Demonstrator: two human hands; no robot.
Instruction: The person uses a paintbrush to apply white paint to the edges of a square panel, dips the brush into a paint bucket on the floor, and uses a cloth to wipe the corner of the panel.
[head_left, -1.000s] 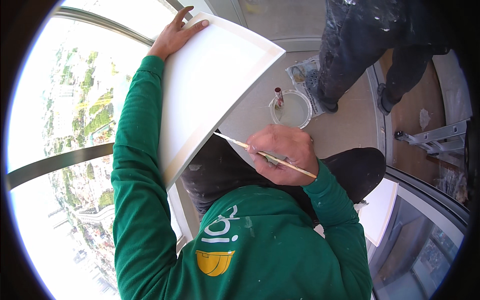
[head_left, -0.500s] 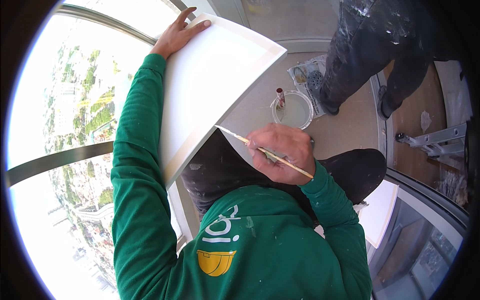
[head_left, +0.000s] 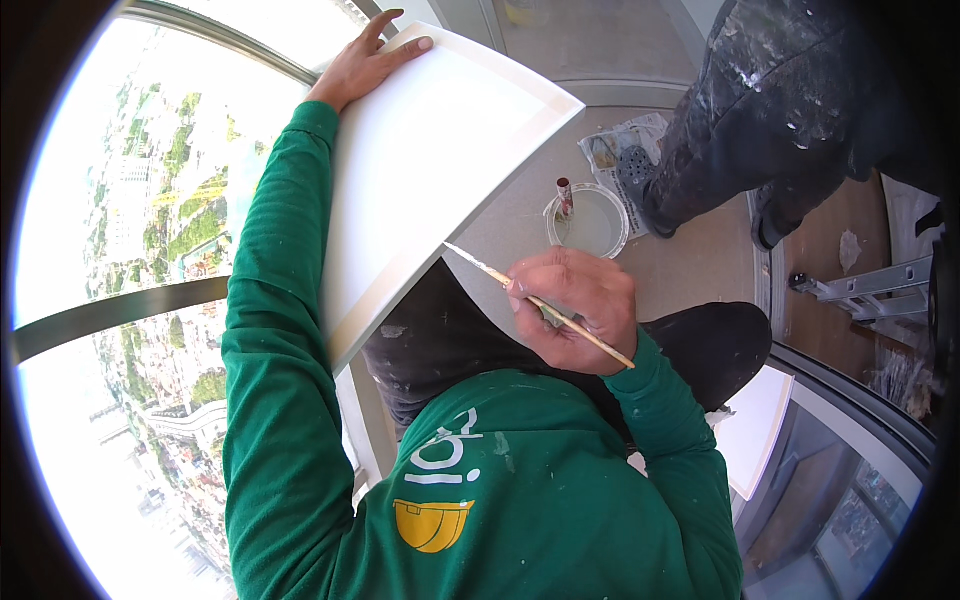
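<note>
A large white panel [head_left: 430, 150] with beige tape-like strips along two edges leans across my lap, tilted. My left hand [head_left: 365, 68] grips its far upper edge, thumb on the white face and the other fingers at the rim. In my right hand [head_left: 575, 308] is a thin wooden paintbrush [head_left: 487, 268], pinched like a pen between thumb and fingers. White paint coats its tip, which is at the panel's right side edge. Whether the bristles touch that edge is hard to tell.
A round tub [head_left: 592, 225] of pale paint stands on the floor with a dark-red-handled brush [head_left: 565, 195] in it. Beyond lies a printed sheet [head_left: 625, 150]. Another person's paint-spattered legs [head_left: 740, 110] stand at right, near an aluminium ladder [head_left: 870, 285]. Windows line the left.
The brush tip has moved slightly up and right along the panel's side edge with my right hand. The panel and left hand have shifted a little right. The other person's legs have moved.
</note>
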